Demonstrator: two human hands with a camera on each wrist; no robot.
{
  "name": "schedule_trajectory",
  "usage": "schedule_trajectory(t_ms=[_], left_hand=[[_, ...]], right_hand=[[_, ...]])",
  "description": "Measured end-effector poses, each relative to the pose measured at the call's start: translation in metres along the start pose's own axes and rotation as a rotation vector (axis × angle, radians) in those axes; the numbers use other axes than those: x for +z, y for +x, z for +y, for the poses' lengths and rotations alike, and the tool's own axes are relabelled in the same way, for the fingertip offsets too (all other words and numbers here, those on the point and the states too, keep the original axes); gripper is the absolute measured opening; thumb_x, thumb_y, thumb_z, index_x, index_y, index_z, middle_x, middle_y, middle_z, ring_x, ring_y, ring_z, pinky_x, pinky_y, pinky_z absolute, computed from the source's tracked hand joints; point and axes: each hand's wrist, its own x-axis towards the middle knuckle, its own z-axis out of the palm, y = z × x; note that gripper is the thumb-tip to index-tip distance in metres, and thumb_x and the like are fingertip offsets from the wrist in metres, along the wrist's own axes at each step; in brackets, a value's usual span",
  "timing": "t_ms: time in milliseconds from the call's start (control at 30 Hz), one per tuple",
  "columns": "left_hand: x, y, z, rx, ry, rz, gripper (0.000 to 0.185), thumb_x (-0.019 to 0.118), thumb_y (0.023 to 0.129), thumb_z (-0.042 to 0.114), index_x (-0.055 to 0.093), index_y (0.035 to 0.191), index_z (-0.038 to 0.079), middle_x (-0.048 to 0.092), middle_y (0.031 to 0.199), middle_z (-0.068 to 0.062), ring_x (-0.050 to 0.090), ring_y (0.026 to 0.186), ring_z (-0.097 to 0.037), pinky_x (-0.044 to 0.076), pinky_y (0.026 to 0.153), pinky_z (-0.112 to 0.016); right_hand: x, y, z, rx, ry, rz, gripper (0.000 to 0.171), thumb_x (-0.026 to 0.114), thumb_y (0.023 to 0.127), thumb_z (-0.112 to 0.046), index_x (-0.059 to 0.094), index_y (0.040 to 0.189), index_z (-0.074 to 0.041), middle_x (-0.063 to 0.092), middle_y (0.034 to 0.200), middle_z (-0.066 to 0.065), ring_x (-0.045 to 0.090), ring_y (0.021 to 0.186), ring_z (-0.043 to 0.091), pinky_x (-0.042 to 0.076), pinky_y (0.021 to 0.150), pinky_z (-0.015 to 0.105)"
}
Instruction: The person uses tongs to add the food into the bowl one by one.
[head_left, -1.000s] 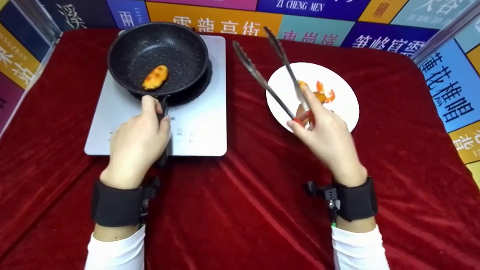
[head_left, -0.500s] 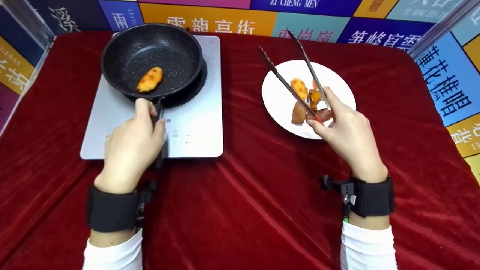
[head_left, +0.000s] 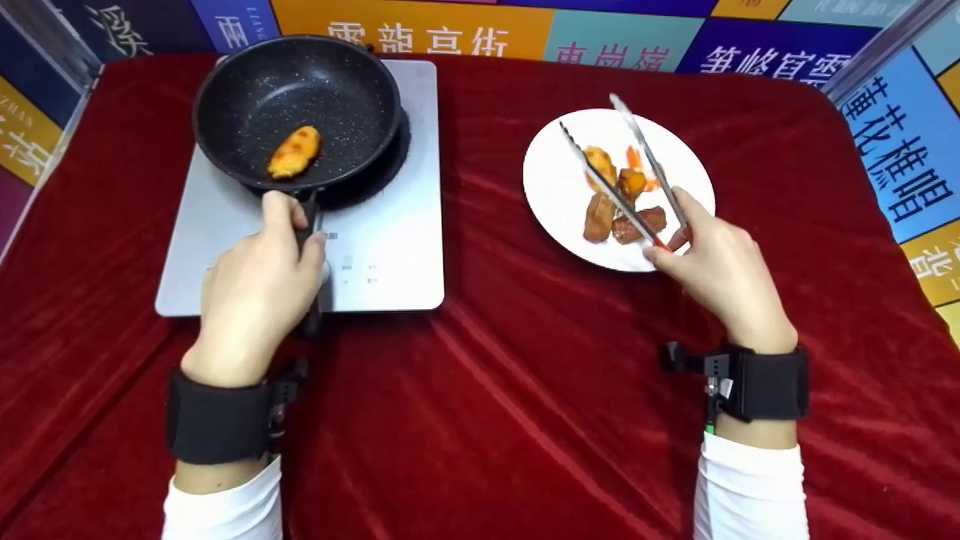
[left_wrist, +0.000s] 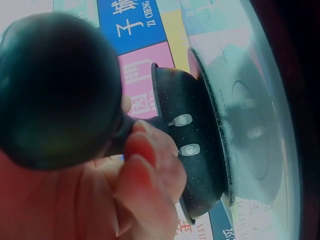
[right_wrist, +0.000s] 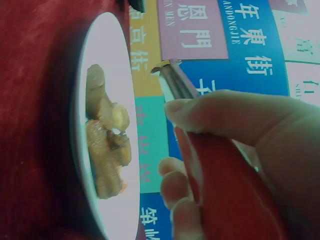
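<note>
My left hand (head_left: 259, 289) grips the handle of a black speckled frying pan (head_left: 337, 97) that sits over the hot plate. One golden, browned oval piece of food (head_left: 294, 152) lies in the pan near the handle side. The left wrist view has the dark handle end (left_wrist: 60, 90) large in front, with fingers curled around the handle. In my right hand (head_left: 724, 266) are metal tongs (head_left: 651, 159) with red grips (right_wrist: 225, 185), their arms spread apart and nothing between the tips. They hang over a white plate (head_left: 546, 191) holding brown meat pieces (head_left: 598, 217) and another golden piece (head_left: 600, 161).
A silver induction cooker (head_left: 394, 277) stands under the pan at left. Dark red cloth (head_left: 480, 390) covers the table and lies wrinkled in front. Behind rises a panel wall (head_left: 420, 30) with coloured blocks and lettering. Orange-red garnish (head_left: 635, 159) lies on the plate's far side.
My right hand has moved right with the tongs, whose tips went from left of the plate to above it. My left hand keeps its hold on the pan handle; the view has shifted slightly.
</note>
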Motion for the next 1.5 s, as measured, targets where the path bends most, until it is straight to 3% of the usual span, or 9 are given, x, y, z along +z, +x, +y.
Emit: schedule_trajectory(t_ms=[167, 267, 500, 633, 1000, 1200, 1400, 1500], left_hand=[[0.0, 0.0, -0.001, -0.001, -0.005, -0.008, 0.026, 0.042, 0.091, 0.035, 0.037, 0.105, 0.014, 0.057, 0.071, -0.016, 0.053, 0.057, -0.036, 0.031, 0.044, -0.043], [0.0, 0.0, -0.001, -0.004, -0.007, -0.009, 0.026, 0.041, 0.091, 0.036, 0.037, 0.105, 0.014, 0.057, 0.072, -0.016, 0.053, 0.057, -0.036, 0.031, 0.045, -0.043], [0.001, 0.0, -0.002, -0.003, -0.002, 0.003, 0.025, 0.042, 0.09, 0.033, 0.037, 0.105, 0.014, 0.056, 0.07, -0.016, 0.053, 0.058, -0.037, 0.031, 0.045, -0.044], [0.0, 0.0, -0.003, -0.013, -0.008, -0.003, 0.025, 0.042, 0.091, 0.034, 0.037, 0.105, 0.014, 0.056, 0.07, -0.016, 0.052, 0.058, -0.037, 0.031, 0.046, -0.044], [0.0, 0.002, -0.002, -0.006, -0.007, -0.006, 0.026, 0.042, 0.09, 0.034, 0.037, 0.105, 0.014, 0.057, 0.072, -0.017, 0.053, 0.059, -0.037, 0.031, 0.047, -0.045], [0.0, 0.001, -0.002, -0.01, -0.002, -0.009, 0.026, 0.042, 0.09, 0.034, 0.037, 0.106, 0.014, 0.057, 0.071, -0.017, 0.053, 0.058, -0.037, 0.031, 0.047, -0.044], [0.0, 0.002, -0.001, -0.003, -0.008, 0.009, 0.026, 0.043, 0.09, 0.034, 0.038, 0.105, 0.014, 0.057, 0.072, -0.019, 0.053, 0.059, -0.041, 0.031, 0.047, -0.047], [0.0, 0.001, -0.001, -0.004, -0.007, 0.008, 0.027, 0.043, 0.09, 0.034, 0.038, 0.105, 0.013, 0.058, 0.072, -0.02, 0.054, 0.06, -0.042, 0.031, 0.046, -0.047]], right_hand=[[0.003, -0.001, 0.003, 0.023, -0.002, -0.053, 0.067, 0.064, 0.078, -0.034, 0.035, 0.136, -0.018, 0.057, 0.076, 0.005, 0.051, 0.061, 0.022, 0.035, 0.062, 0.037], [0.003, -0.002, 0.004, 0.03, -0.005, -0.063, 0.067, 0.064, 0.078, -0.034, 0.034, 0.136, -0.019, 0.056, 0.076, 0.006, 0.051, 0.065, 0.024, 0.035, 0.064, 0.038], [0.005, -0.004, 0.001, 0.04, 0.042, -0.132, 0.065, 0.066, 0.077, -0.028, 0.034, 0.134, -0.025, 0.058, 0.075, 0.003, 0.057, 0.045, 0.016, 0.042, 0.056, 0.033], [0.006, -0.003, -0.006, 0.026, 0.039, -0.166, 0.064, 0.065, 0.078, -0.024, 0.034, 0.134, -0.022, 0.059, 0.074, 0.003, 0.057, 0.045, 0.016, 0.042, 0.054, 0.033], [0.012, -0.002, -0.012, 0.042, -0.023, -0.174, 0.062, 0.054, 0.081, -0.02, 0.029, 0.138, -0.017, 0.056, 0.062, 0.003, 0.054, 0.038, 0.014, 0.041, 0.06, 0.037], [0.016, -0.005, -0.015, 0.023, -0.048, -0.155, 0.049, 0.049, 0.08, -0.015, 0.04, 0.128, -0.015, 0.058, 0.067, 0.009, 0.051, 0.035, 0.012, 0.041, 0.052, 0.035], [0.016, -0.006, -0.016, 0.02, -0.029, -0.163, 0.051, 0.045, 0.083, -0.012, 0.038, 0.134, -0.016, 0.056, 0.053, 0.001, 0.053, 0.037, 0.013, 0.044, 0.051, 0.034], [0.017, -0.006, -0.015, 0.027, -0.002, -0.183, 0.051, 0.043, 0.085, -0.012, 0.037, 0.135, -0.017, 0.057, 0.054, 0.002, 0.055, 0.039, 0.014, 0.045, 0.05, 0.032]])
